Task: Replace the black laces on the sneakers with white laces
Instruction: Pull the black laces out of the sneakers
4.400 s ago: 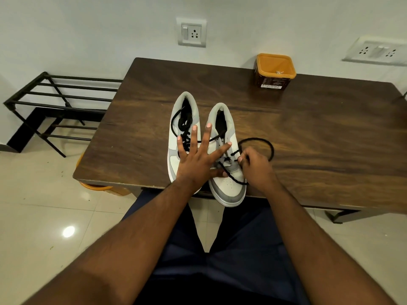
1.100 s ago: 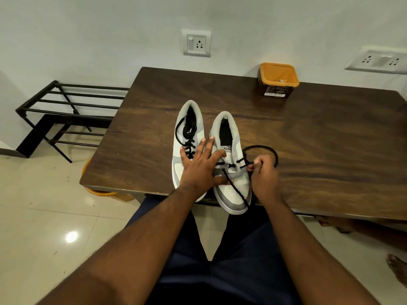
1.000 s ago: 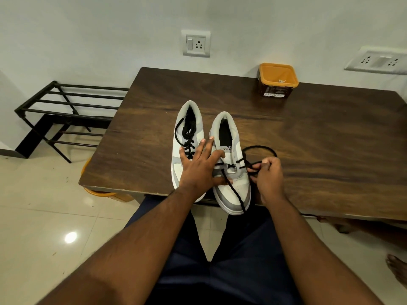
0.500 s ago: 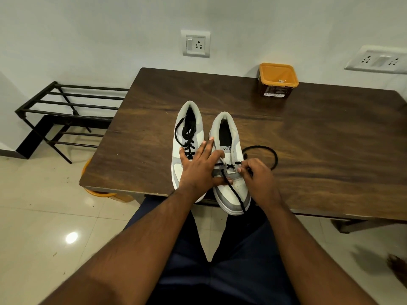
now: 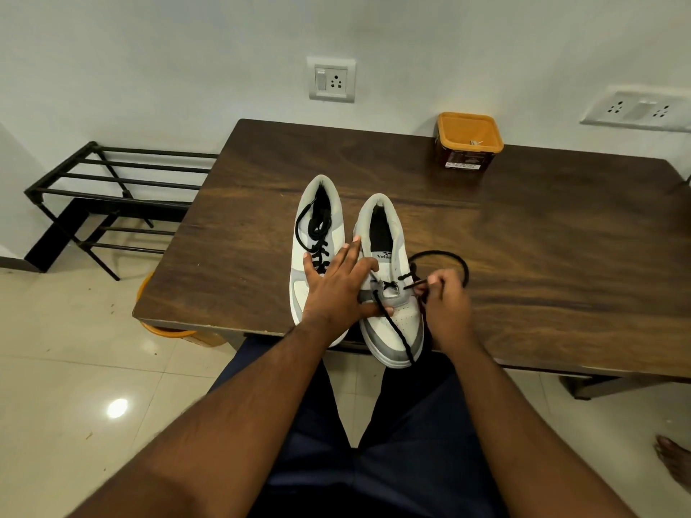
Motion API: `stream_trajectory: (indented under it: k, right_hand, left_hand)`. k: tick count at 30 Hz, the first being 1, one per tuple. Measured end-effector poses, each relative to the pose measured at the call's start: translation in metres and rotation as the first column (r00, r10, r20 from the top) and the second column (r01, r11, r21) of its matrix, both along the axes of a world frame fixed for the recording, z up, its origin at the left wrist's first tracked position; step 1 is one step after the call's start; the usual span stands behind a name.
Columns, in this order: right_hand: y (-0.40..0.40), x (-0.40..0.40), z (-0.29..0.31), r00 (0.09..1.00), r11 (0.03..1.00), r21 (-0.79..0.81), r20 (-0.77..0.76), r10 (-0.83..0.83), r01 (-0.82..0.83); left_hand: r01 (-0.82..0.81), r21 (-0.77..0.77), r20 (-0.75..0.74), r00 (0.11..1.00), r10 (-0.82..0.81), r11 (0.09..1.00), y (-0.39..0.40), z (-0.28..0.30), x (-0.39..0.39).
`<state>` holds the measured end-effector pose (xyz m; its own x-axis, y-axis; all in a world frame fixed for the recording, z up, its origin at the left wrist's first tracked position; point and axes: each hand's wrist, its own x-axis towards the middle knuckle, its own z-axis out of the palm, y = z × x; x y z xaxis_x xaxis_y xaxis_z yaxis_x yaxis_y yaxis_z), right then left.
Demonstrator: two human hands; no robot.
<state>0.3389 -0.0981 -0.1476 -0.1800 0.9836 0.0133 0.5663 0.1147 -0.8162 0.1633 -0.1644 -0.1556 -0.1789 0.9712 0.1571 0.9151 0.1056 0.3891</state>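
Two sneakers stand side by side at the near edge of the table [image 5: 561,237], toes toward the person. The left hand [image 5: 336,289] lies across both. The right hand [image 5: 445,300] is beside the right sneaker [image 5: 389,293]. A lace [image 5: 441,256] loops right of it. A tub [image 5: 469,143] sits at the far edge. A rack [image 5: 112,188] stands left of the table.

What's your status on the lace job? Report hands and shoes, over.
Left hand flat, pressing both grey-and-white sneakers. Right hand pinching the black lace, mostly unthreaded. Other sneaker fully laced. Nothing in the way.
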Motion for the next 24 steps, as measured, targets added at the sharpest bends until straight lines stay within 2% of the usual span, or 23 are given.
stream_trajectory:
  k: [1, 2, 3, 5, 9, 11, 13, 14, 15, 16, 17, 18, 21, 23, 24]
  right_hand:
    - [0.002, 0.000, 0.000, 0.974, 0.988, -0.114, -0.191, -0.120, 0.100]
    - [0.003, 0.001, 0.001, 0.908, 0.954, -0.244, -0.334, -0.251, 0.174]
    - [0.003, 0.004, 0.003, 0.805, 0.901, -0.385, -0.460, -0.375, 0.200]
    - [0.001, 0.009, 0.006, 0.646, 0.807, -0.556, -0.545, -0.534, 0.198]
    - [0.004, 0.012, 0.006, 0.511, 0.737, -0.630, -0.562, -0.651, 0.246]
    - [0.006, 0.013, 0.008, 0.563, 0.780, -0.533, -0.553, -0.615, 0.328]
    - [0.005, 0.016, 0.009, 0.780, 0.889, -0.246, -0.427, -0.457, 0.386]
    - [0.002, 0.017, 0.009, 0.895, 0.942, -0.044, -0.300, -0.331, 0.334]
    - [-0.001, 0.017, 0.008, 0.967, 0.966, 0.134, -0.158, -0.199, 0.221]
    - [-0.006, 0.014, 0.007, 0.997, 0.965, 0.253, -0.017, -0.073, 0.076]
    - [-0.010, 0.010, 0.006, 0.997, 0.956, 0.288, 0.071, 0.031, -0.050]
    - [-0.016, 0.006, 0.002, 0.988, 0.957, 0.256, 0.108, 0.110, -0.134]
    - [-0.026, -0.008, -0.005, 0.982, 0.976, 0.107, 0.032, 0.189, -0.191]
    - [-0.029, -0.015, -0.006, 0.984, 0.983, 0.044, -0.022, 0.177, -0.176]
    - [-0.029, -0.018, -0.006, 0.986, 0.987, 0.018, -0.033, 0.161, -0.160]
  left_hand:
    - [0.001, 0.006, 0.005, 1.000, -0.001, 1.000, 0.000, 0.000, 0.000]
    - [0.002, 0.011, 0.007, 1.000, -0.002, 1.000, 0.000, 0.000, 0.000]
    - [0.003, 0.013, 0.007, 1.000, -0.003, 1.000, 0.000, 0.000, 0.000]
    - [0.005, 0.013, 0.012, 1.000, -0.005, 1.000, 0.000, 0.000, 0.000]
    - [0.007, 0.016, 0.019, 1.000, -0.007, 1.000, -0.001, 0.001, 0.000]
    - [0.008, 0.022, 0.017, 1.000, -0.008, 1.000, -0.001, 0.001, 0.000]
    - [0.012, 0.033, 0.012, 1.000, -0.013, 0.999, -0.001, 0.001, 0.000]
    - [0.014, 0.039, 0.024, 1.000, -0.015, 0.999, -0.003, 0.001, -0.001]
    - [0.015, 0.054, 0.056, 0.998, -0.018, 0.998, -0.004, 0.001, -0.001]
    - [0.015, 0.075, 0.107, 0.994, -0.023, 0.997, -0.005, 0.001, -0.001]
    - [0.010, 0.104, 0.167, 0.985, -0.028, 0.995, -0.006, 0.001, 0.000]
    - [0.000, 0.132, 0.233, 0.972, -0.031, 0.991, -0.007, 0.001, -0.001]
    - [-0.054, 0.153, 0.391, 0.920, -0.011, 0.987, -0.007, 0.003, -0.001]
    - [-0.059, 0.120, 0.357, 0.934, 0.012, 0.991, -0.004, 0.003, -0.002]
    - [-0.047, 0.088, 0.290, 0.957, 0.019, 0.995, -0.003, 0.003, -0.001]
